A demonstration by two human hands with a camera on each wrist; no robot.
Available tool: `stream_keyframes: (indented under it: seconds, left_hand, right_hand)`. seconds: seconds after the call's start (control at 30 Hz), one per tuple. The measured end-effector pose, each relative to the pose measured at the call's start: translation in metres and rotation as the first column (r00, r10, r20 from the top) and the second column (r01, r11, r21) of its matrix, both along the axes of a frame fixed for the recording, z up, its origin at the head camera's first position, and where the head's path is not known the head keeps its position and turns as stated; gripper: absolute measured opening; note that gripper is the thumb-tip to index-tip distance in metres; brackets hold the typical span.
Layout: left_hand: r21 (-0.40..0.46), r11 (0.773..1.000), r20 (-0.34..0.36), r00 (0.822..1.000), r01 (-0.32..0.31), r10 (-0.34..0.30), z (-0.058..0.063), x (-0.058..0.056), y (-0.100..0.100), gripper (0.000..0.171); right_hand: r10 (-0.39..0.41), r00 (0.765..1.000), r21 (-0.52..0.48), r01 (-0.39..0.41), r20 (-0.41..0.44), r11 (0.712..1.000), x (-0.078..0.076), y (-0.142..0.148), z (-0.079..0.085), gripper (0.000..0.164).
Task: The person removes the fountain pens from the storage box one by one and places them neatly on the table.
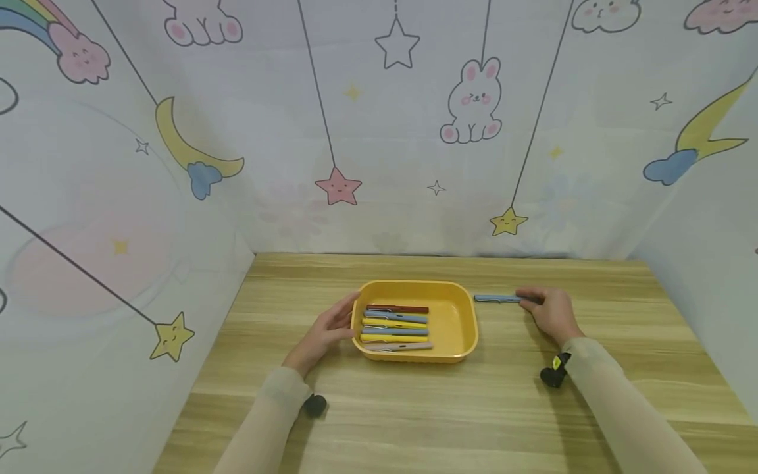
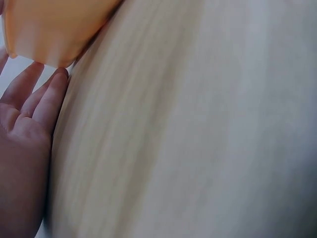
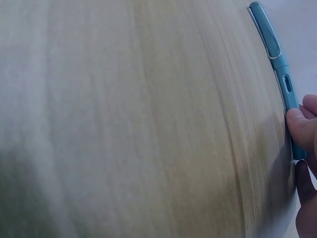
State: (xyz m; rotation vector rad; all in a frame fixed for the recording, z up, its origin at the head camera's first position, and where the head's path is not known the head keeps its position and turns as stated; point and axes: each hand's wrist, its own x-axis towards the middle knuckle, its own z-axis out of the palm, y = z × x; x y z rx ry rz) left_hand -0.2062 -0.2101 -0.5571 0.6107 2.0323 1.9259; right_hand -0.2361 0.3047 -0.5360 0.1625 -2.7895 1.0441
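Observation:
A yellow plastic tray (image 1: 453,322) sits on the table, with several clip-capped pens lying side by side in its left part. From the back they run dark red (image 1: 408,309), blue and yellow by turns, then a pale pinkish pen (image 1: 414,346) at the front. My left hand (image 1: 320,339) rests its fairly straight fingers against the tray's left end; the left wrist view shows fingertips (image 2: 37,69) at the orange-looking wall. Right of the tray, my right hand (image 1: 551,313) pinches one end of a blue pen (image 1: 494,299) between thumb and fingers. Its clipped cap points toward the tray.
The wood-grain table (image 1: 426,415) meets a white cloth backdrop (image 1: 391,230) with cartoon prints at the back and both sides. Dark wrist devices (image 1: 553,375) are worn near both sleeve cuffs.

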Motion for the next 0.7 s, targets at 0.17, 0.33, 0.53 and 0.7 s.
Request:
stream_keyframes:
  seconds: [0.17, 0.33, 0.53, 0.7]
  left_hand:
    - [0.004, 1.000, -0.001, 1.000, 0.005, -0.005, -0.0009, -0.0007, 0.0002, 0.077]
    - [-0.002, 1.000, -0.002, 1.000, 0.002, -0.002, -0.0009, -0.0008, 0.0005, 0.077]
    - [0.002, 1.000, -0.003, 1.000, 0.004, -0.004, -0.0002, -0.0004, 0.0003, 0.077]
    - [0.002, 1.000, -0.006, 1.000, 0.007, -0.007, -0.0004, -0.0007, 0.0005, 0.077]
  right_hand:
    - [0.004, 1.000, 0.007, -0.004, -0.008, 1.000, -0.0005, 0.0007, -0.0009, 0.024]
    - [0.011, 1.000, 0.014, -0.011, -0.011, 1.000, -0.0005, 0.0001, 0.0000, 0.024]
    - [0.011, 1.000, 0.012, -0.011, 0.009, 1.000, -0.0016, 0.0009, -0.0007, 0.024]
    - [0.005, 1.000, 0.007, -0.005, 0.022, 1.000, -0.0022, 0.0012, -0.0015, 0.026]
